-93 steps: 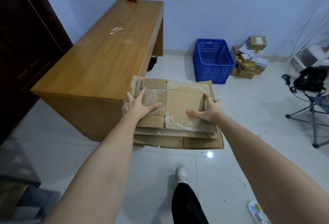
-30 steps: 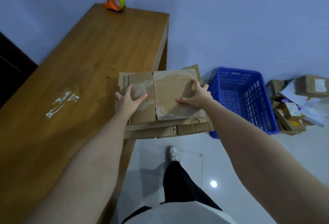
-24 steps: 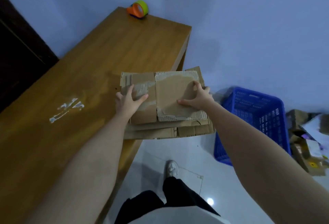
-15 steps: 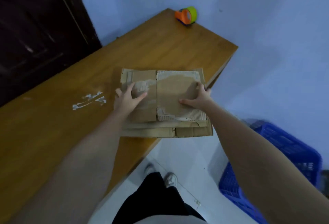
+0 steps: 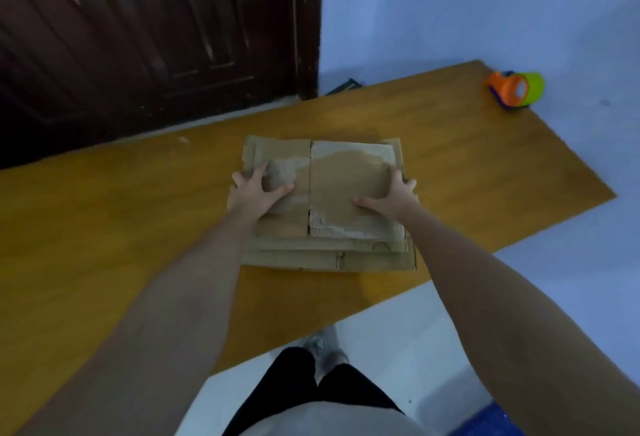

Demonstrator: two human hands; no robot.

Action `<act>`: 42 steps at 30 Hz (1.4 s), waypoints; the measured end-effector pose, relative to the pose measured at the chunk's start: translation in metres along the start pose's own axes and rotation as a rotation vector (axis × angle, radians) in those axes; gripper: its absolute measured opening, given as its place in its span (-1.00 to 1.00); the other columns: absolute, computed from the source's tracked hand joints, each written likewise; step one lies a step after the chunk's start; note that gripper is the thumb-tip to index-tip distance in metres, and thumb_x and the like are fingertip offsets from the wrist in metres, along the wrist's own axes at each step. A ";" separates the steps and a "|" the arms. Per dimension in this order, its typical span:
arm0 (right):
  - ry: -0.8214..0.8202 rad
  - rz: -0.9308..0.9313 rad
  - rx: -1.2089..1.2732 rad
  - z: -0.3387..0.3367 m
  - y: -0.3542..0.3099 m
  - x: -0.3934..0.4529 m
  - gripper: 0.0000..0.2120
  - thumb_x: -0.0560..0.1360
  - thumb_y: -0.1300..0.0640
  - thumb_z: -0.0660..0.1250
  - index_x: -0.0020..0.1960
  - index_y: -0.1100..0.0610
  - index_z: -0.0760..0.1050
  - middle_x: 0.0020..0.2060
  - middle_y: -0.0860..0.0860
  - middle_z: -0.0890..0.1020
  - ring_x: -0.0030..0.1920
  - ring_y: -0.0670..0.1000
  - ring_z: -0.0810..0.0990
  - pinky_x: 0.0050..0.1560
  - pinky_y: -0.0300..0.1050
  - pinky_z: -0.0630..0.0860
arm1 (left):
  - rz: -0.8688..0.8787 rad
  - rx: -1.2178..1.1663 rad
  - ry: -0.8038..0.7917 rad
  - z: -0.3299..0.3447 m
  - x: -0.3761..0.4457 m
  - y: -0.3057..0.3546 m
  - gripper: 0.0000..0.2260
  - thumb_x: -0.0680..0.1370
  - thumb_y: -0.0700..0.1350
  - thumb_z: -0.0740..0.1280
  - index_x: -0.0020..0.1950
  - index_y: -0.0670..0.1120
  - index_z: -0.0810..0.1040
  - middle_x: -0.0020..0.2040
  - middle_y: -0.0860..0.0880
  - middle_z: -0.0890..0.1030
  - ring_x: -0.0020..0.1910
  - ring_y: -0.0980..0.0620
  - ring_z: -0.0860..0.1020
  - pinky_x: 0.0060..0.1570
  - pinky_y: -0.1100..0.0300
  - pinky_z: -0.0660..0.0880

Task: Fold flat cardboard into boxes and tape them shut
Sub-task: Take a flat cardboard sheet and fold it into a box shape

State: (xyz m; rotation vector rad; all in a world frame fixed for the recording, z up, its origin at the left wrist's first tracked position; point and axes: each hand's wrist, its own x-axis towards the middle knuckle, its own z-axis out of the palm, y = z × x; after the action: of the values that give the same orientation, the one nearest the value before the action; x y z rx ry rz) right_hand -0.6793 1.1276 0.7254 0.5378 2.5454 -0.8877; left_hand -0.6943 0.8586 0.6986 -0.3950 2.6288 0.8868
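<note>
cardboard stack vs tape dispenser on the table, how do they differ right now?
The cardboard stack is brown, flat and gripped at its sides by the left hand and right hand; the tape dispenser is orange and green, rounded, untouched. The stack sits mid-table, the dispenser near the far right corner. Both are over the wooden table.

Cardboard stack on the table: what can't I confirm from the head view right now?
- Cardboard stack: sheet count unclear; only stepped near edges show.
- Left hand and right hand: fingers under the stack hidden by cardboard.
- Whether the stack rests on the table: underside hidden.
- Tape dispenser: tape end too small and blurred.
</note>
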 end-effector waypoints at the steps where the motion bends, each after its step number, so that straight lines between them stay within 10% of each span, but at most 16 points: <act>1: -0.024 -0.031 -0.011 0.004 -0.009 0.003 0.08 0.23 -0.29 0.50 0.51 -0.13 -0.09 0.38 0.12 0.14 0.38 0.31 0.22 0.32 0.26 0.31 | -0.027 -0.009 0.020 -0.005 -0.003 -0.010 -0.21 0.36 0.45 0.25 0.50 0.25 0.06 0.42 -0.14 0.11 0.37 -0.32 0.24 0.30 -0.16 0.33; 18: -0.431 -0.427 -0.244 0.154 -0.109 -0.095 0.10 0.28 -0.28 0.48 0.54 -0.08 -0.16 0.50 0.17 -0.03 0.46 0.32 0.07 0.40 0.29 0.17 | -0.531 -0.140 0.391 -0.056 -0.184 -0.196 -0.19 0.33 0.45 0.29 0.49 0.23 0.08 0.37 -0.15 0.18 0.35 -0.27 0.25 0.31 -0.14 0.29; 42: -0.190 -0.222 -0.202 0.254 -0.122 -0.177 0.16 0.23 -0.28 0.51 0.54 0.08 -0.12 0.45 0.16 0.07 0.43 0.29 0.15 0.34 0.21 0.25 | -0.339 -0.104 0.131 -0.097 -0.179 -0.317 -0.07 0.31 0.42 0.34 0.53 0.11 0.02 0.43 -0.15 0.12 0.41 -0.26 0.19 0.31 -0.16 0.31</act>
State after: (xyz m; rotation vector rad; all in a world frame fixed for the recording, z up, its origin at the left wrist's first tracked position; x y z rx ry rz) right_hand -0.5272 0.8341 0.6875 0.1061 2.5116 -0.7039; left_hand -0.4396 0.5817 0.6746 -0.9224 2.5260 0.9092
